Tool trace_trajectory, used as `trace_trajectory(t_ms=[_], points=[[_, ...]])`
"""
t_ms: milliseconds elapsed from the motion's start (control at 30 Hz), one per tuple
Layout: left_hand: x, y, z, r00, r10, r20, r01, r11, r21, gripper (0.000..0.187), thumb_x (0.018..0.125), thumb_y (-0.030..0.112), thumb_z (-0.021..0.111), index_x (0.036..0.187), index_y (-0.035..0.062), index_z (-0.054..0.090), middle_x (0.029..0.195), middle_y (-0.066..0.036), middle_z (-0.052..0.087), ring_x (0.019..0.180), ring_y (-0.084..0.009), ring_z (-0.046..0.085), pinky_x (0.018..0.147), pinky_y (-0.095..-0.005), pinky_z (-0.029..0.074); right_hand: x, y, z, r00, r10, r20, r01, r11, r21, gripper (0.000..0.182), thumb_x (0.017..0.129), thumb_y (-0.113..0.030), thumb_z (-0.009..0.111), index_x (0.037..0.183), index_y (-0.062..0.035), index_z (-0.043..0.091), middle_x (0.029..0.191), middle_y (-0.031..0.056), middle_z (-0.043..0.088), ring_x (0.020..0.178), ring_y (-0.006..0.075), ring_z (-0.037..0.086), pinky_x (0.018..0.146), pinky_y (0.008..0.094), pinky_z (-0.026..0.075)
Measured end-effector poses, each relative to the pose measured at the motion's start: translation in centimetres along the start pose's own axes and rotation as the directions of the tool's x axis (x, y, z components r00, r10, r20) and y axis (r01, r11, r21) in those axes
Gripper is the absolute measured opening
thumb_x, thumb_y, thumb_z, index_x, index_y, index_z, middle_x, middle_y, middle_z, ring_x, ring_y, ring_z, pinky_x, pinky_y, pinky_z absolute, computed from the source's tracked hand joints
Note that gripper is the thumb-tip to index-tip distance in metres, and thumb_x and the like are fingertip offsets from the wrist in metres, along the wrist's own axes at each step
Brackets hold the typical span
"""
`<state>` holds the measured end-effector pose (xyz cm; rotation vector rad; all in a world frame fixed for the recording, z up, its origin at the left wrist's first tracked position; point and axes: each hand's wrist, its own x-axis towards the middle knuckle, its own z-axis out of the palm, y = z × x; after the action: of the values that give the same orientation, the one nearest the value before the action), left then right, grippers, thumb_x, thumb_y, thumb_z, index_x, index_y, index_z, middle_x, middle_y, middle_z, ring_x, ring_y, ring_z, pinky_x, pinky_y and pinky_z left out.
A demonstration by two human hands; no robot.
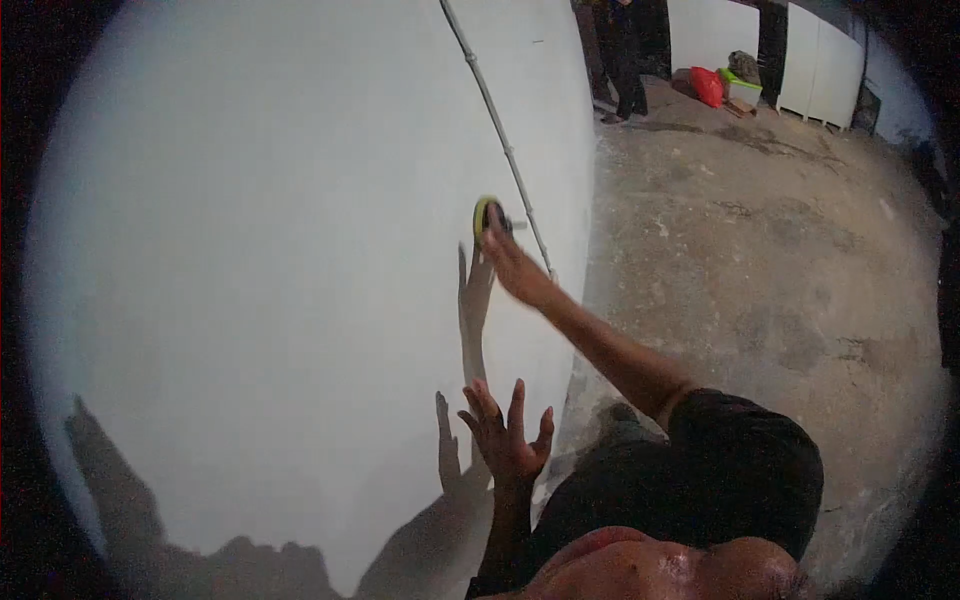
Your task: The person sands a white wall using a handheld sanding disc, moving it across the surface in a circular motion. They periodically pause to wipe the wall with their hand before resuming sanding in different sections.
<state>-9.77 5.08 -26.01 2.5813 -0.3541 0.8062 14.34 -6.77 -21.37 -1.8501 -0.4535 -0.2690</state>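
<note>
My right hand (508,258) is stretched out to the white wall (280,250), closed over a round pad (483,212) with a yellow rim and a dark back. The pad lies against the wall, just left of a thin grey pipe (490,105); part of it is hidden behind my fingers. Lower down, my left hand (512,437) is held up close to the wall, empty, its fingers spread. Shadows of both arms fall on the wall to their left.
The pipe runs slanting down the wall, held by clips. To the right stretches a rough concrete floor (730,260). At the far end are a person (622,60) in dark clothes, a red bag (706,87), a box (742,92) with a green edge and white cabinets (820,65).
</note>
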Motion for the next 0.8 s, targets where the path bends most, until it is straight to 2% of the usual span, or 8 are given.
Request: trace_trajectory(t_ms=[133,200,267,400,433,567,667,800], points=[[0.2,-0.2,0.2,0.999,-0.021,0.027,0.023,0.998,-0.058,0.064,0.092,0.046,0.064,0.147,0.0167,0.047,0.160,-0.029,0.015,0.148,-0.0507,0.013,0.113,-0.0715,0.013,-3.5,-3.1,0.2,0.982,0.092,0.165,-0.065,0.985,-0.162,0.067,0.108,-0.047,0.021,0.159,-0.0119,-0.004,0.164,0.0210,0.006,0.152,0.0355,0.003,0.119,0.0555,0.013],[0.0,-0.2,0.3,1.000,-0.003,0.030,0.005,0.998,-0.069,0.064,0.092,0.046,0.064,0.147,0.0173,0.047,0.160,-0.029,0.016,0.148,-0.0506,0.014,0.113,-0.0717,0.013,-0.5,0.7,0.4,0.997,0.064,0.053,-0.053,0.981,-0.185,0.072,0.105,-0.056,0.020,0.159,-0.0143,-0.003,0.163,0.0212,0.014,0.151,0.0388,0.011,0.120,0.0519,0.015],[-0.2,-0.7,0.8,0.999,0.004,0.051,0.001,0.997,-0.082,0.065,0.091,0.043,0.066,0.147,0.0160,0.045,0.160,-0.030,0.016,0.148,-0.0497,0.012,0.113,-0.0713,0.010,0.8,-1.9,-2.3,0.964,0.231,0.134,-0.245,0.964,0.105,0.073,0.105,-0.057,0.020,0.159,-0.0124,-0.003,0.156,0.0245,0.033,0.144,0.0421,0.031,0.120,0.0468,0.021],[-0.4,-1.1,1.5,1.000,0.021,0.019,-0.019,0.995,-0.100,0.064,0.093,0.045,0.064,0.147,0.0169,0.046,0.159,-0.030,0.017,0.148,-0.0506,0.015,0.112,-0.0730,0.013,-1.4,0.5,0.5,0.995,-0.031,0.092,0.030,0.999,0.011,0.082,0.103,-0.061,0.019,0.157,-0.0048,-0.004,0.161,0.0237,0.019,0.150,0.0404,0.016,0.122,0.0479,0.015],[-0.3,-1.4,1.5,1.000,0.023,0.015,-0.022,0.995,-0.096,0.064,0.093,0.045,0.064,0.147,0.0169,0.046,0.159,-0.030,0.017,0.148,-0.0506,0.015,0.112,-0.0730,0.013,-2.8,-1.1,0.8,0.986,0.055,0.154,-0.041,0.995,-0.089,0.078,0.104,-0.060,0.019,0.158,-0.0088,-0.004,0.163,0.0225,0.014,0.151,0.0375,0.009,0.122,0.0500,0.012],[-0.4,-1.0,1.1,0.999,0.030,0.024,-0.028,0.995,-0.100,0.065,0.092,0.041,0.066,0.147,0.0154,0.045,0.159,-0.031,0.017,0.149,-0.0490,0.013,0.113,-0.0718,0.009,-0.5,0.5,0.4,0.995,0.059,0.085,-0.040,0.977,-0.212,0.071,0.105,-0.056,0.017,0.159,-0.0147,-0.001,0.162,0.0228,0.019,0.151,0.0364,0.015,0.121,0.0490,0.016],[-0.8,-0.7,1.4,0.999,0.033,0.028,-0.030,0.996,-0.086,0.064,0.092,0.041,0.066,0.147,0.0156,0.045,0.159,-0.030,0.017,0.149,-0.0483,0.012,0.114,-0.0711,0.008,1.0,-0.8,-2.0,0.969,0.229,0.091,-0.238,0.966,0.106,0.069,0.106,-0.054,0.018,0.159,-0.0134,0.002,0.157,0.0245,0.031,0.146,0.0390,0.028,0.119,0.0416,0.025],[-0.7,-1.4,1.9,1.000,0.010,-0.014,-0.011,0.998,-0.069,0.063,0.092,0.043,0.065,0.147,0.0173,0.045,0.160,-0.029,0.018,0.149,-0.0484,0.014,0.114,-0.0707,0.009,-2.8,1.9,2.0,0.991,0.004,0.133,0.018,0.986,-0.167,0.074,0.106,-0.053,0.019,0.158,-0.0042,-0.002,0.163,0.0227,0.013,0.150,0.0396,0.013,0.122,0.0442,0.015]])
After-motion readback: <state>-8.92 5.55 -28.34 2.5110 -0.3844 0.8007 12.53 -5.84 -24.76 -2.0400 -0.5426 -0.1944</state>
